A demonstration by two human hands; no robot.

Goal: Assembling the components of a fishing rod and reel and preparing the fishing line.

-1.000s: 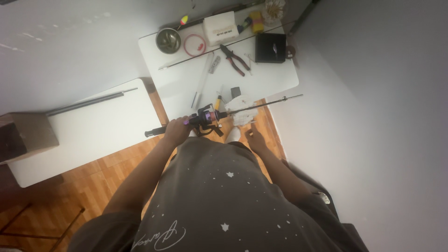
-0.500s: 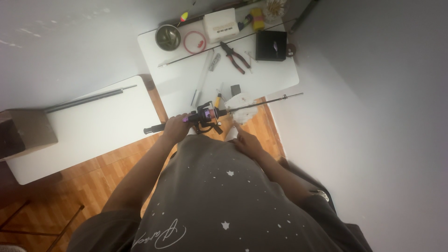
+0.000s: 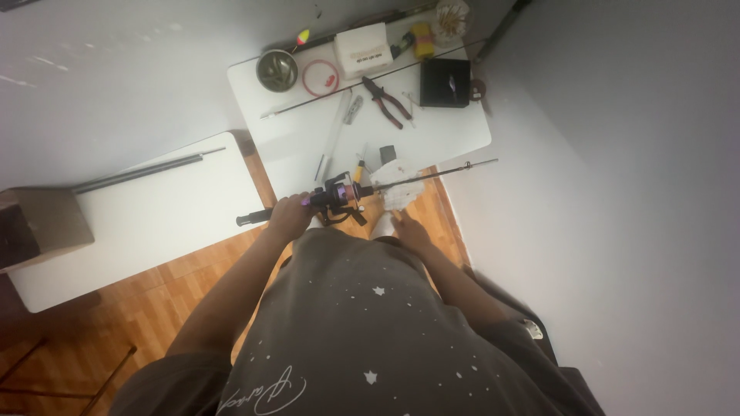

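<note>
My left hand [image 3: 290, 218] grips the black handle of a short fishing rod [image 3: 432, 174] that lies level in front of my grey shirt, its thin tip pointing right. A black and purple reel [image 3: 340, 196] sits on the rod just right of that hand. A white cloth [image 3: 398, 182] is wrapped over the rod past the reel. My right hand [image 3: 408, 227] is below the cloth with fingers close to its lower edge; whether it pinches the cloth is unclear.
A white table [image 3: 432, 139] ahead holds red-handled pliers [image 3: 388, 101], a round metal tin [image 3: 277, 69], a red ring [image 3: 320, 77], a white box [image 3: 362, 50], a black case [image 3: 445, 82] and a long thin rod [image 3: 370, 81]. A second white table [image 3: 139, 223] at left carries a dark tube [image 3: 146, 171].
My right hand has drifted left and up toward the cloth on the rod. My left hand keeps its grip on the handle, and the rod stays level.
</note>
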